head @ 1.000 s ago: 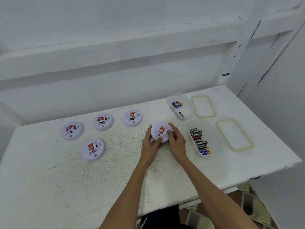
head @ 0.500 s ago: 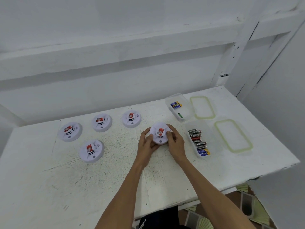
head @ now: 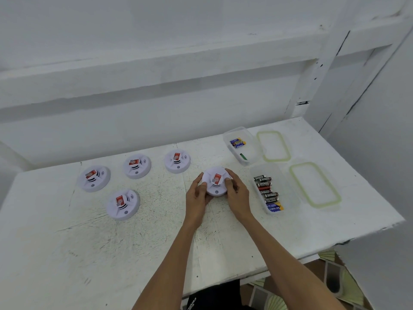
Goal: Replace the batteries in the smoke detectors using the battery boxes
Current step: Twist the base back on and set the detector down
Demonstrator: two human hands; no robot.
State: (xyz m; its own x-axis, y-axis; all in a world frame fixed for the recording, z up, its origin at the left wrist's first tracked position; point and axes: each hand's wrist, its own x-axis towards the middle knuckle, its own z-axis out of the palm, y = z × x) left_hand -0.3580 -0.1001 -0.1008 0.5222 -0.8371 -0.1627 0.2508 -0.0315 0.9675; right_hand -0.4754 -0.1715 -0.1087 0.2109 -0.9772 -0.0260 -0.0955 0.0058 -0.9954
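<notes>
Left hand point(head: 197, 195) and right hand point(head: 238, 194) wrap both sides of the held smoke detector point(head: 215, 182), so its rim there and its underside are out of sight. The red stickers on it and on the other detectors point(head: 123, 204) are way too small to read. That little green thing point(head: 244, 156) in the far battery box point(head: 251, 144)? No clue what it is. Both forearms run off the bottom edge, and the dark clothing point(head: 214, 296) down there is chopped off too.
</notes>
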